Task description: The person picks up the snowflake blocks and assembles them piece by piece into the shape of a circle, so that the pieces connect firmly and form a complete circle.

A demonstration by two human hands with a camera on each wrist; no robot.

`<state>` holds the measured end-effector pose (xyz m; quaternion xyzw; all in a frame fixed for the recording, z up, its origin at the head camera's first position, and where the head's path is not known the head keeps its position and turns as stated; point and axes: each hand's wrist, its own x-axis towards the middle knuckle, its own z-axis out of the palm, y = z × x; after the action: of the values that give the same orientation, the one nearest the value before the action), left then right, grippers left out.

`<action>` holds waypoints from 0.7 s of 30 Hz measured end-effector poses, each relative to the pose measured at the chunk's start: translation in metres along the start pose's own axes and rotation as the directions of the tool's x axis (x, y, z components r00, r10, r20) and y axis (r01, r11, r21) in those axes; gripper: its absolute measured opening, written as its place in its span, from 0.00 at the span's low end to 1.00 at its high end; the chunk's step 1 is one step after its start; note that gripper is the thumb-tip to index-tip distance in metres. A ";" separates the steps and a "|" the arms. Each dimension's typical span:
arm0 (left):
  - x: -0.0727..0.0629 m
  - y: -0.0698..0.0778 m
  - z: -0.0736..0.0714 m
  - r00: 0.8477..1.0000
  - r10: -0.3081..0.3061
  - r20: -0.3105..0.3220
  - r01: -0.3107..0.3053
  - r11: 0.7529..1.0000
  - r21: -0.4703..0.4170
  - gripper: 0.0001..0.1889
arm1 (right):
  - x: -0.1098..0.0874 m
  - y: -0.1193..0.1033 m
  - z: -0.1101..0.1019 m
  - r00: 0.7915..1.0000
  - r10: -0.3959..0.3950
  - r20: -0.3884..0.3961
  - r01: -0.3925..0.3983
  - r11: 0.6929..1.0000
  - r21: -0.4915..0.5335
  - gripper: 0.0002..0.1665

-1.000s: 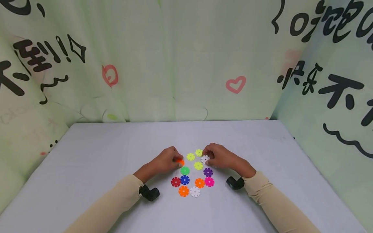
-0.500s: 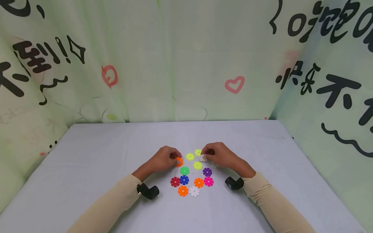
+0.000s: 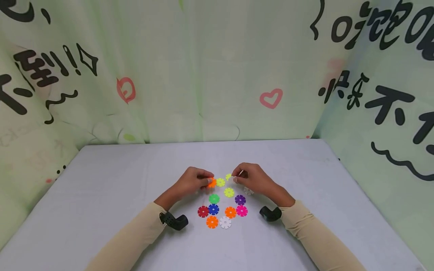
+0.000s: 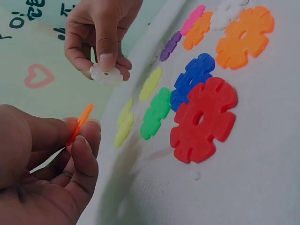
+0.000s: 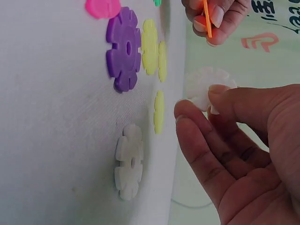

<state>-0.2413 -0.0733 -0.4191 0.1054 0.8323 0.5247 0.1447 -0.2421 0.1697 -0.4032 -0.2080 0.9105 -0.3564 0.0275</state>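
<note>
My left hand (image 3: 193,183) pinches an orange notched disc (image 4: 83,123), a flower-shaped building piece, between thumb and fingers; the left wrist view has it nearly edge-on. Between the thumb and fingers of my right hand (image 3: 252,178) is a white notched disc (image 5: 206,84). Both held discs are raised above the table and stand apart, facing each other across a short gap. Yellow discs (image 3: 220,182) lie under and between the hands. Another white disc (image 5: 129,161) rests on the cloth below my right hand.
On the white-covered table (image 3: 135,165), nearer me, lie green (image 3: 214,198), blue (image 3: 213,209), red (image 4: 204,119), purple (image 5: 124,49) and pink (image 3: 242,210) discs. Orange discs (image 3: 212,222) and a white one (image 3: 225,222) lie there too. A printed curtain (image 3: 169,75) hangs behind the table.
My left hand has moved up and right with the orange disc. The right hand has moved slightly left and farther away with its white disc, uncovering another white disc beneath it.
</note>
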 end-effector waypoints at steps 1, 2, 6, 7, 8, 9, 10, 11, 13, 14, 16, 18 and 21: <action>0.000 0.000 0.000 1.000 -0.008 0.001 0.008 1.000 -0.019 0.12 | 0.000 0.000 0.000 1.000 0.003 -0.004 -0.003 1.000 0.003 0.06; 0.000 0.000 0.000 1.000 -0.017 0.002 0.017 0.999 -0.031 0.12 | 0.000 -0.001 0.001 1.000 0.007 -0.008 -0.007 1.000 0.005 0.06; 0.000 0.000 0.002 0.999 -0.032 0.017 0.033 0.998 -0.053 0.12 | 0.001 -0.003 0.003 1.000 -0.007 -0.005 0.007 1.000 0.018 0.05; 0.000 0.001 0.003 0.999 -0.031 0.021 0.032 0.998 -0.051 0.12 | 0.001 -0.003 0.004 1.000 -0.010 -0.002 0.011 1.000 0.023 0.05; 0.000 0.001 0.003 0.999 -0.034 0.023 0.035 0.998 -0.047 0.12 | 0.001 -0.003 0.005 1.000 -0.014 0.000 0.014 0.999 0.029 0.05; 0.000 0.002 0.004 0.999 -0.031 0.024 0.032 0.998 -0.047 0.12 | 0.001 -0.004 0.005 1.000 -0.019 0.001 0.019 0.999 0.032 0.05; 0.000 0.002 0.005 0.999 -0.029 0.024 0.030 0.998 -0.050 0.12 | 0.001 -0.004 0.005 1.000 -0.024 0.001 0.024 0.999 0.035 0.05; 0.000 0.002 0.006 0.999 -0.028 0.024 0.029 0.998 -0.054 0.12 | 0.002 -0.004 0.006 1.000 -0.029 0.002 0.029 0.999 0.038 0.05; 0.001 0.002 0.007 0.999 -0.031 0.022 0.033 0.997 -0.069 0.11 | 0.002 -0.005 0.006 0.999 -0.040 0.004 0.040 0.998 0.043 0.05; 0.001 0.002 0.007 0.999 -0.033 0.020 0.034 0.996 -0.080 0.12 | 0.003 -0.006 0.006 0.999 -0.046 0.006 0.046 0.998 0.044 0.05; 0.001 0.002 0.008 0.999 -0.043 0.016 0.045 0.993 -0.109 0.12 | 0.003 -0.006 0.007 0.998 -0.055 0.010 0.054 0.997 0.047 0.05; 0.002 0.002 0.007 0.999 -0.052 0.013 0.053 0.990 -0.131 0.12 | 0.004 -0.007 0.008 0.998 -0.063 0.013 0.062 0.997 0.049 0.05; 0.001 0.003 0.007 0.998 -0.066 0.016 0.068 0.984 -0.168 0.12 | 0.004 -0.008 0.009 0.997 -0.079 0.006 0.078 0.996 0.050 0.05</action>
<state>-0.2403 -0.0659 -0.4190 0.0673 0.7874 0.5872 0.1748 -0.2417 0.1576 -0.4041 -0.2443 0.8923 -0.3789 0.0225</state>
